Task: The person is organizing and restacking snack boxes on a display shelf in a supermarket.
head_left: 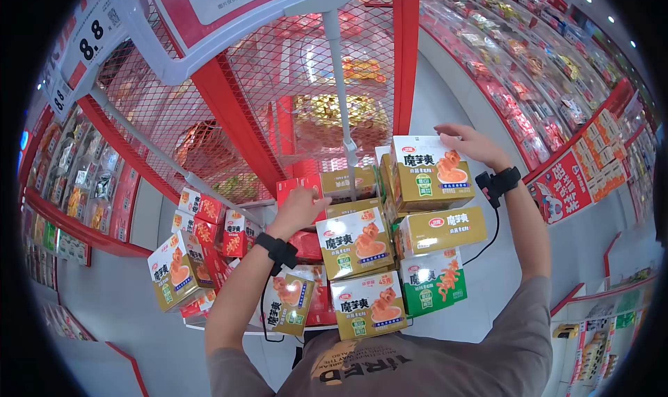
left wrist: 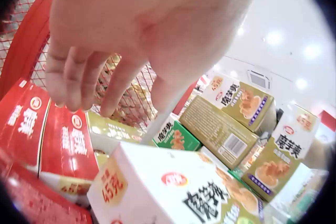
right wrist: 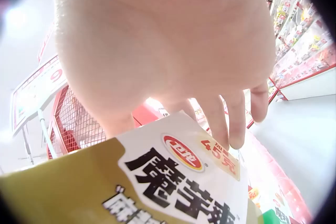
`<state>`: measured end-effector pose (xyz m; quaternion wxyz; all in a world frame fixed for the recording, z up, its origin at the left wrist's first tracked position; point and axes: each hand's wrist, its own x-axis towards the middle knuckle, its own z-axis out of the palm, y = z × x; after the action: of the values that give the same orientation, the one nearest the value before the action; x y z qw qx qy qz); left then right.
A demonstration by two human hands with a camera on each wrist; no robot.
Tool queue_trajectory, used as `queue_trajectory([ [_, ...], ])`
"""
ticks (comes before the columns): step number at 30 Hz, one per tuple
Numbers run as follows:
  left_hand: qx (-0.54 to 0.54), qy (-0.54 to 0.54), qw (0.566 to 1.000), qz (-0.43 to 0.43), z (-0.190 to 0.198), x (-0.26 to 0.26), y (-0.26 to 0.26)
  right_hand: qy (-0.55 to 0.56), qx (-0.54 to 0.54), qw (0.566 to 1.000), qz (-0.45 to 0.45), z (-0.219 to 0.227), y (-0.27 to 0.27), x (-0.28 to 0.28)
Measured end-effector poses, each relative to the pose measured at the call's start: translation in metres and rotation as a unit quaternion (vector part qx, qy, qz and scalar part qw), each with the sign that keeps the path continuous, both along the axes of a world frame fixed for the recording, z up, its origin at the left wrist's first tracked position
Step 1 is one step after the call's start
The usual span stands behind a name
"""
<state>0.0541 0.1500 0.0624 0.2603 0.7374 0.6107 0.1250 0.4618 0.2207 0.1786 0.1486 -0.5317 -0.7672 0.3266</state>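
Observation:
In the head view my left hand reaches over red snack boxes at the display's far side. Its fingers hang loosely above two red boxes in the left wrist view, holding nothing. A white-and-gold snack box tops the right stack. My right hand is at that box's far right corner, its fingers fairly straight. In the right wrist view the thumb and some fingertips are hidden behind the box. Another white-and-gold box sits between my arms, near my left forearm.
Below the right stack lie a gold box and a green box. Tilted boxes crowd the left side. A grey pole rises between the boxes, before a red mesh bin. Snack shelves line the right.

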Motion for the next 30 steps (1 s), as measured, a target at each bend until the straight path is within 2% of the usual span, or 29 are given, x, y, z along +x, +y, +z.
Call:
queue_trajectory([
  [3, 0.147, 0.041, 0.987, -0.057, -0.018, 0.0, 0.046, 0.084, 0.069, 0.993, -0.042, -0.01, -0.005, 0.012],
  [6, 0.078, 0.131, 0.981, -0.122, -0.025, 0.02, 0.075, 0.156, 0.084, 0.983, -0.052, 0.004, -0.035, 0.016],
  [9, 0.046, 0.13, 0.982, -0.131, -0.05, 0.035, 0.083, 0.163, 0.093, 0.98, -0.063, 0.012, -0.077, 0.031],
  [11, 0.039, 0.095, 0.988, -0.116, -0.072, 0.038, 0.09, 0.179, 0.09, 0.976, -0.079, 0.014, -0.105, 0.041],
  [13, 0.026, 0.065, 0.992, -0.1, -0.075, 0.039, 0.092, 0.199, 0.087, 0.971, -0.103, 0.015, -0.13, 0.054],
  [15, 0.057, 0.007, 0.996, -0.075, -0.072, 0.035, 0.093, 0.218, 0.083, 0.964, -0.129, 0.016, -0.149, 0.071],
  [17, 0.078, -0.056, 0.994, -0.054, -0.057, 0.028, 0.091, 0.237, 0.095, 0.955, -0.152, 0.011, -0.16, 0.087],
  [19, 0.093, -0.125, 0.987, -0.035, -0.026, 0.022, 0.087, 0.263, 0.098, 0.945, -0.17, 0.006, -0.166, 0.099],
  [22, 0.124, -0.163, 0.979, -0.01, 0.022, 0.014, 0.07, 0.275, 0.105, 0.939, -0.176, 0.006, -0.167, 0.097],
  [25, 0.105, -0.292, 0.949, 0.064, 0.065, 0.003, 0.056, 0.287, 0.115, 0.938, -0.158, 0.015, -0.164, 0.088],
  [28, 0.173, -0.259, 0.936, 0.163, 0.113, -0.008, 0.026, 0.308, 0.137, 0.931, -0.137, 0.028, -0.154, 0.072],
  [30, 0.232, -0.17, 0.937, 0.198, 0.139, -0.015, -0.001, 0.316, 0.149, 0.929, -0.123, 0.038, -0.151, 0.058],
])
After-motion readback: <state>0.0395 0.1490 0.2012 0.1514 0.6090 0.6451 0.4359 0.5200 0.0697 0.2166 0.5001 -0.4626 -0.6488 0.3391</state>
